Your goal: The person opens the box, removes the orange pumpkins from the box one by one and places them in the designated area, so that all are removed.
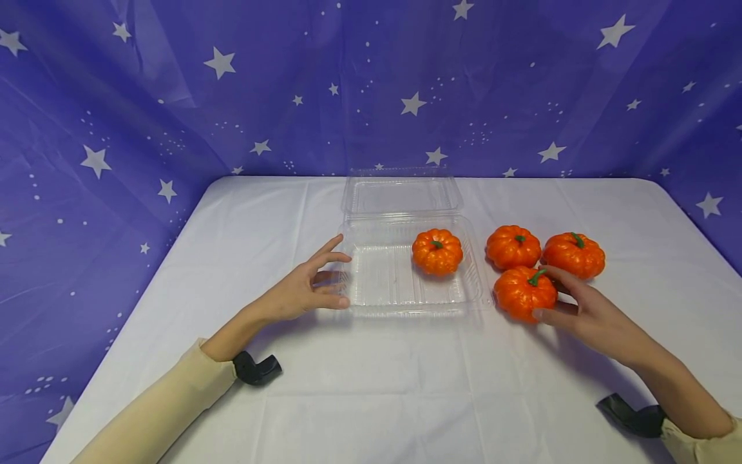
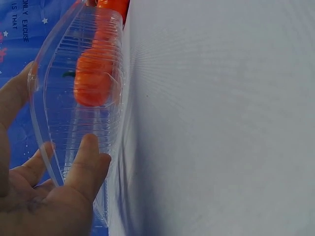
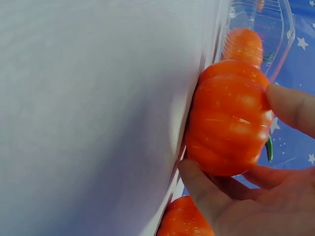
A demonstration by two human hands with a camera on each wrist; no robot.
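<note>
A person's two bare hands reach in over a white cloth-covered table [image 1: 377,393], with a blue star-patterned backdrop [image 1: 348,77] behind. At the centre sits a clear plastic container [image 1: 379,277], its long axis running left to right, its lid [image 1: 402,196] folded back on the far side. One small orange pumpkin [image 1: 437,258] rests in the right half of the container.

Outside, just beyond the container's near right corner, is the front pumpkin [image 1: 522,296], squat and round with no strong long axis, its green stem tipped towards the far right. The right hand [image 1: 597,316] comes from the near right and clasps it, thumb on the near side and fingers round the far side; whether its base is off the cloth I cannot tell. From this hand, pumpkin and container both lie to the left, in that order. Behind stand a middle pumpkin [image 1: 513,248] and a far-right pumpkin [image 1: 580,258].

The left hand [image 1: 304,283] is at the container's opposite end, fingers and thumb spread apart, touching its left edge, so the right hand is much the nearer to all three loose pumpkins
</note>
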